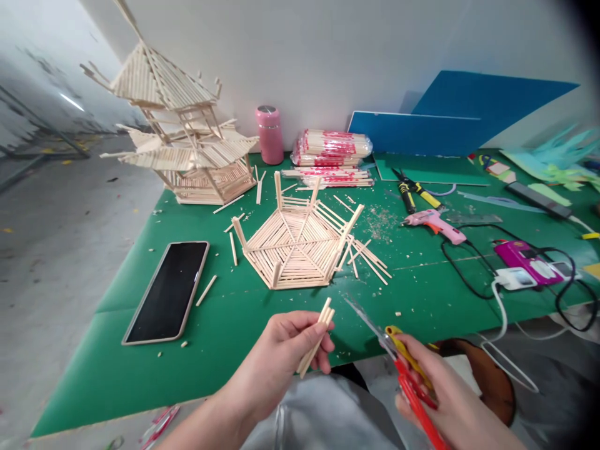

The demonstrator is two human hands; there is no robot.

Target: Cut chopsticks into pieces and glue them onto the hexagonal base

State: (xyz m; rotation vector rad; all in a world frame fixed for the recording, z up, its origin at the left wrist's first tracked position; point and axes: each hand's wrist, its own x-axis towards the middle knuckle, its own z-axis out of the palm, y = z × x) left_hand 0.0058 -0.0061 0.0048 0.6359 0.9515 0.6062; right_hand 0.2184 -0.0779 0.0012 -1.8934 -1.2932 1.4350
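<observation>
Near the table's front edge, my left hand (300,344) pinches a few short wooden sticks (324,314) between thumb and fingers. To its right, my right hand (429,381) is closed around the red and yellow handles of a cutting tool (387,342), whose metal end points up and left, apart from the sticks. Beyond both hands a hexagonal stick base (295,244) lies on the green table, with short posts standing at its corners. Loose sticks (370,256) lie beside its right side.
A stick pagoda (187,144) stands at the back left, near a pink bottle (269,134) and wrapped stick bundles (330,150). A phone (167,292) lies left. Pliers (417,190), a pink glue gun (435,225) and a purple power strip (529,262) with cables are right.
</observation>
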